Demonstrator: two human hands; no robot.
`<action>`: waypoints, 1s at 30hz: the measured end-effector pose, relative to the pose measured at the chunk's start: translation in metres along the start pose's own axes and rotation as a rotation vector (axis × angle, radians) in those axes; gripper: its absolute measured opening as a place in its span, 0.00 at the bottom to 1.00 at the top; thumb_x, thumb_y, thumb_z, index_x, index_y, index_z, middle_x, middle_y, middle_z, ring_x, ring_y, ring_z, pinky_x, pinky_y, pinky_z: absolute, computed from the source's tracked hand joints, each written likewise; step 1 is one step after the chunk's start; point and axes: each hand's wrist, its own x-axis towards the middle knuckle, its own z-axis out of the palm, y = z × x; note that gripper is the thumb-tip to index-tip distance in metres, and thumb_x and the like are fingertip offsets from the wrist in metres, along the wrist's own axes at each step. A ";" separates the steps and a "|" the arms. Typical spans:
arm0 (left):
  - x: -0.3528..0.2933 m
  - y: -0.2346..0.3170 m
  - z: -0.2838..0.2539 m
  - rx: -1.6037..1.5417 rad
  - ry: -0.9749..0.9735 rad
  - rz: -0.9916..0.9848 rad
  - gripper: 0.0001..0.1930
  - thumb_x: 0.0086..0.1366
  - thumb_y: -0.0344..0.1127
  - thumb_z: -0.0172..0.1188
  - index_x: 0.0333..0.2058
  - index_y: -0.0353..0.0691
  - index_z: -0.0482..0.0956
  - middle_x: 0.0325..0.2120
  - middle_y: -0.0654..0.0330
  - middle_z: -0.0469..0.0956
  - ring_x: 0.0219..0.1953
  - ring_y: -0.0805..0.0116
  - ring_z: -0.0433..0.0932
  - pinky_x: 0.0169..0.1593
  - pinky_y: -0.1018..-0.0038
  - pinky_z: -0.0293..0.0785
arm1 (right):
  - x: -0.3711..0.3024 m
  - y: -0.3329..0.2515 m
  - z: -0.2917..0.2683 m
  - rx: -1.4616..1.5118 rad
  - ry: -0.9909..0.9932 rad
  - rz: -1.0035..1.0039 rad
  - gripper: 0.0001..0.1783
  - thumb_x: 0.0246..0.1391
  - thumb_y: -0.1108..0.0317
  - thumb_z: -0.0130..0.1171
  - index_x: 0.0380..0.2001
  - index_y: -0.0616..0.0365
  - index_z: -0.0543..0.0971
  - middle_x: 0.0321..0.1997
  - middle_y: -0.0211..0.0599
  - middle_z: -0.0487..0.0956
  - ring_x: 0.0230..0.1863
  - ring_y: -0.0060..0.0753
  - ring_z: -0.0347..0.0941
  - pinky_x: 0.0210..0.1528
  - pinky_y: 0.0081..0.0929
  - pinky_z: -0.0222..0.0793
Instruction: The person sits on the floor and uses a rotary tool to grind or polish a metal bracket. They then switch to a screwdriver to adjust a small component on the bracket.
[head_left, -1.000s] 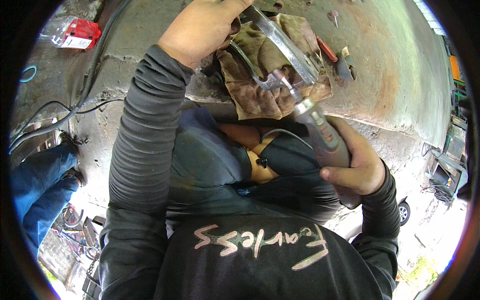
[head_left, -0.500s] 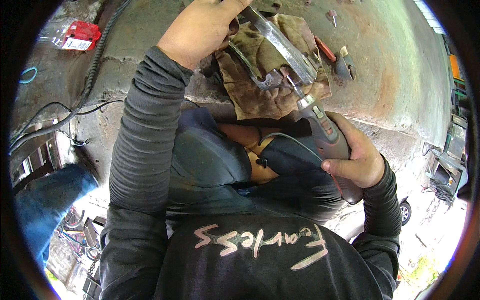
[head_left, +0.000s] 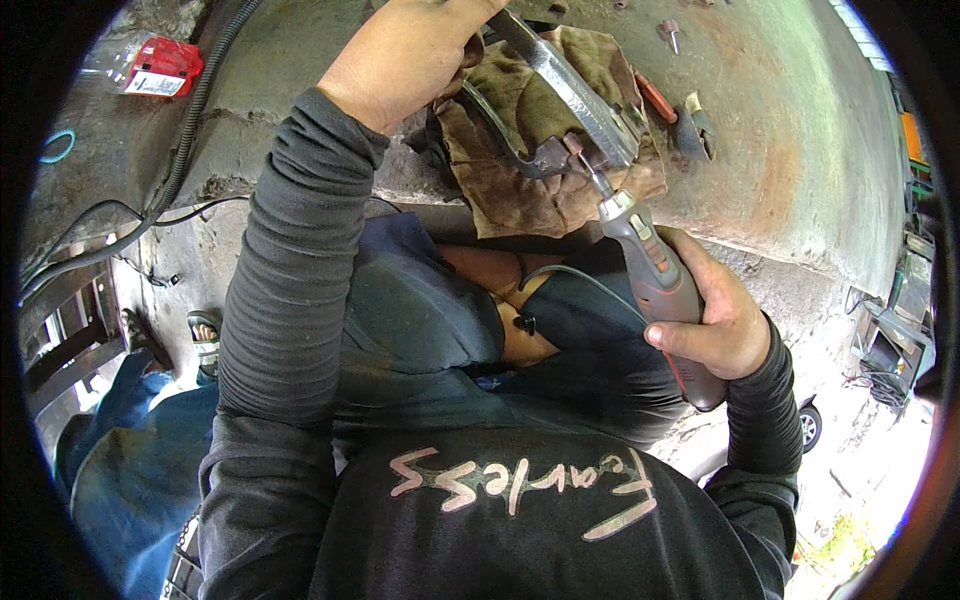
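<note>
My left hand (head_left: 405, 55) is closed round the upper end of a heavy metal piece (head_left: 570, 85), partly cut off by the top edge. It has a bright, thick straight bar and a thinner curved arm ending in a darker knob. In my right hand (head_left: 725, 310) is a grey and red rotary tool (head_left: 655, 270), gripped round its body with the thumb across it. Its small brownish grinding bit (head_left: 573, 143) meets or nearly meets the metal near the knob. Under the metal piece lies a crumpled brown leather cloth (head_left: 500, 205).
Right of the cloth lie a red-handled tool (head_left: 655, 97), a curled sandpaper strip (head_left: 697, 128) and a loose mounted grinding bit (head_left: 670, 35). On the left are a clear bottle with a red label (head_left: 163, 68) and a corrugated hose (head_left: 187, 125). Another person's jeans (head_left: 140, 490) show at lower left.
The other person's leg at left has shifted toward me and lower, and a sandalled foot now shows. My hands, the tool and the metal piece have barely moved.
</note>
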 end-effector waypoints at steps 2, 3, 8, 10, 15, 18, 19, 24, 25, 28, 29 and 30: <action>0.001 -0.002 -0.001 0.017 -0.001 0.010 0.20 0.70 0.45 0.49 0.39 0.29 0.74 0.28 0.66 0.71 0.32 0.78 0.64 0.39 0.77 0.65 | 0.000 0.000 0.000 -0.038 -0.004 -0.020 0.42 0.41 0.67 0.66 0.60 0.64 0.61 0.48 0.47 0.73 0.49 0.39 0.70 0.55 0.30 0.62; 0.001 -0.003 0.000 0.014 0.004 -0.001 0.20 0.70 0.45 0.48 0.39 0.29 0.74 0.28 0.66 0.70 0.32 0.78 0.64 0.39 0.77 0.65 | 0.000 0.001 0.000 -0.043 -0.003 -0.025 0.42 0.40 0.67 0.66 0.60 0.64 0.61 0.48 0.47 0.73 0.50 0.39 0.70 0.55 0.30 0.62; 0.000 -0.005 0.000 -0.015 -0.007 0.082 0.18 0.71 0.43 0.48 0.38 0.30 0.74 0.27 0.67 0.70 0.32 0.78 0.63 0.39 0.78 0.65 | 0.002 0.003 0.001 -0.030 -0.001 -0.051 0.42 0.40 0.67 0.66 0.60 0.64 0.61 0.48 0.47 0.73 0.50 0.39 0.70 0.55 0.30 0.62; 0.000 -0.005 0.000 -0.005 -0.017 0.057 0.18 0.71 0.43 0.47 0.37 0.30 0.74 0.27 0.67 0.70 0.32 0.78 0.63 0.39 0.78 0.65 | 0.002 0.003 0.001 -0.020 -0.003 -0.039 0.42 0.40 0.68 0.66 0.60 0.64 0.61 0.48 0.47 0.73 0.50 0.39 0.70 0.55 0.30 0.62; 0.000 -0.004 0.000 -0.093 -0.035 -0.051 0.16 0.71 0.43 0.47 0.30 0.36 0.72 0.20 0.72 0.64 0.23 0.82 0.59 0.27 0.80 0.59 | 0.002 0.000 0.001 -0.053 0.010 -0.063 0.42 0.39 0.68 0.66 0.59 0.63 0.61 0.47 0.47 0.73 0.49 0.39 0.71 0.55 0.31 0.62; 0.000 -0.004 -0.001 -0.165 -0.038 -0.118 0.17 0.71 0.44 0.48 0.27 0.39 0.71 0.17 0.74 0.60 0.19 0.83 0.55 0.22 0.79 0.53 | 0.002 -0.002 0.001 -0.025 -0.009 0.025 0.42 0.39 0.68 0.66 0.59 0.63 0.62 0.47 0.48 0.74 0.49 0.40 0.71 0.55 0.31 0.63; 0.000 -0.004 -0.001 -0.176 -0.034 -0.130 0.17 0.71 0.45 0.48 0.26 0.40 0.70 0.16 0.74 0.58 0.17 0.83 0.54 0.21 0.79 0.52 | 0.002 -0.003 0.000 -0.036 -0.007 0.021 0.42 0.39 0.68 0.66 0.59 0.63 0.62 0.46 0.48 0.74 0.49 0.40 0.71 0.54 0.31 0.63; -0.003 0.009 0.002 -0.029 -0.009 -0.151 0.20 0.69 0.48 0.50 0.24 0.39 0.70 0.15 0.73 0.59 0.18 0.82 0.55 0.21 0.78 0.53 | 0.004 -0.005 0.000 -0.063 0.003 0.001 0.42 0.38 0.67 0.66 0.59 0.63 0.61 0.47 0.48 0.74 0.49 0.41 0.72 0.54 0.31 0.63; -0.005 0.012 0.005 0.007 0.002 -0.172 0.21 0.69 0.49 0.50 0.24 0.38 0.70 0.15 0.73 0.59 0.18 0.82 0.55 0.21 0.78 0.53 | 0.004 -0.005 0.000 -0.079 0.002 -0.014 0.42 0.38 0.67 0.66 0.59 0.63 0.61 0.47 0.49 0.74 0.49 0.41 0.72 0.54 0.32 0.63; -0.008 0.011 0.017 0.144 0.221 0.026 0.22 0.69 0.50 0.51 0.24 0.37 0.71 0.15 0.72 0.60 0.18 0.82 0.56 0.22 0.78 0.54 | 0.003 -0.006 0.000 -0.077 0.001 0.004 0.42 0.38 0.67 0.66 0.59 0.63 0.61 0.47 0.49 0.74 0.49 0.41 0.71 0.55 0.32 0.63; -0.008 0.009 0.021 0.133 0.221 0.032 0.22 0.69 0.50 0.51 0.25 0.36 0.71 0.15 0.72 0.60 0.18 0.82 0.56 0.22 0.78 0.54 | 0.002 -0.006 0.000 -0.064 -0.002 0.024 0.42 0.38 0.67 0.66 0.59 0.64 0.61 0.48 0.49 0.74 0.50 0.42 0.71 0.55 0.32 0.62; -0.006 0.008 0.011 0.040 0.112 -0.053 0.22 0.69 0.50 0.50 0.25 0.35 0.72 0.15 0.72 0.60 0.18 0.81 0.57 0.22 0.78 0.55 | 0.001 -0.005 0.000 -0.051 -0.001 0.031 0.42 0.38 0.67 0.66 0.59 0.64 0.61 0.48 0.50 0.74 0.50 0.42 0.71 0.55 0.32 0.62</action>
